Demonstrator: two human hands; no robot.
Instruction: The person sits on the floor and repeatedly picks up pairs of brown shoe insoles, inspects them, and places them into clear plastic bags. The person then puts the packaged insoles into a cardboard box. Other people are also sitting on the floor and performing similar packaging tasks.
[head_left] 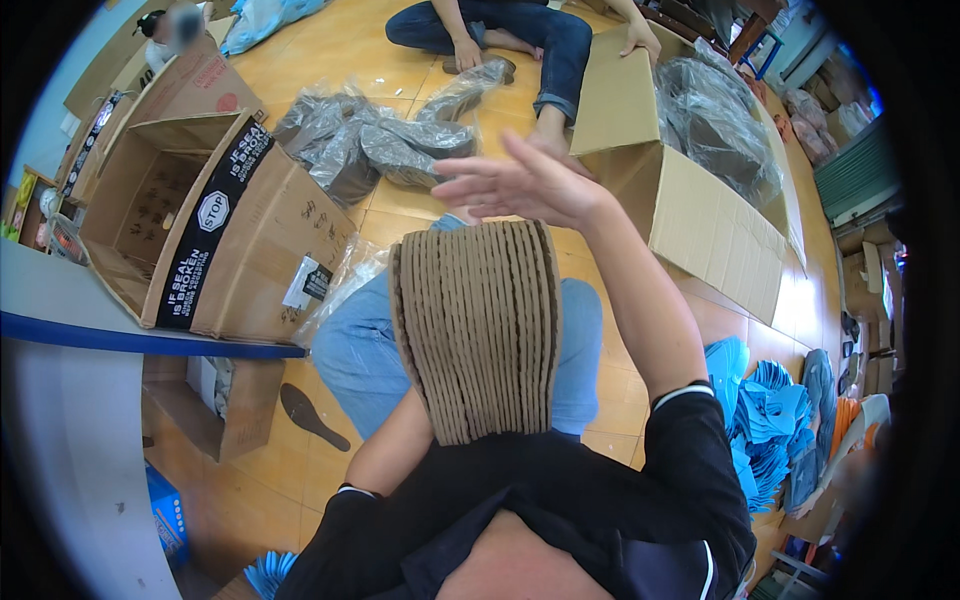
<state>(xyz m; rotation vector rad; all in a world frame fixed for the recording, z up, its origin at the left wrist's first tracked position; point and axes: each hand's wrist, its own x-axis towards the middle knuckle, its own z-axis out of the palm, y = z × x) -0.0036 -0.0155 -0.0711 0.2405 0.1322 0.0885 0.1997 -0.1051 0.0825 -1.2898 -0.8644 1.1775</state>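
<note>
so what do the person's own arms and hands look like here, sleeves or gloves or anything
Both arms are bare below short black sleeves, each cuff edged with a thin white line. The right hand wears no glove, ring or watch that shows. The left hand is hidden behind the stack of brown insoles, so nothing can be told of it.

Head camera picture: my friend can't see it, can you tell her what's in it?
A person's right hand, fingers spread, rests above a tall stack of brown insoles held on their lap; the left hand is hidden beneath it. An open cardboard box lies left, blue insoles right.

Bright, even light; fisheye-bent edges, dark vignetted corners.
</note>
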